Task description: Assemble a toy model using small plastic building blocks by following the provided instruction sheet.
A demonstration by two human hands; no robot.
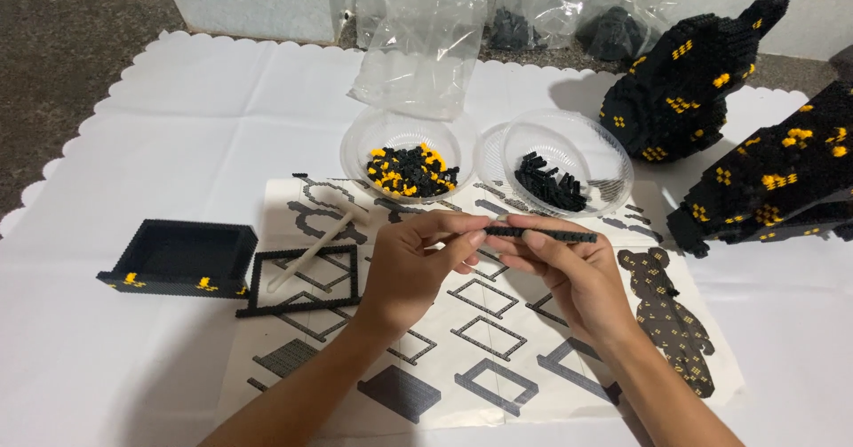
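Both hands pinch a thin black brick strip [542, 233] betw. fingertips: left hand [410, 269] at its left end, right hand [569, 274] under the middle, above instruction sheet [498, 340].

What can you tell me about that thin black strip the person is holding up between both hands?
The black strip is a long, narrow row of tiny studded building bricks, apparently plastic. It lies roughly level above the printed instruction sheet, in front of two clear bowls. The left hand pinches its left end, the right hand supports it from beneath with fingertips; its right end juts free.
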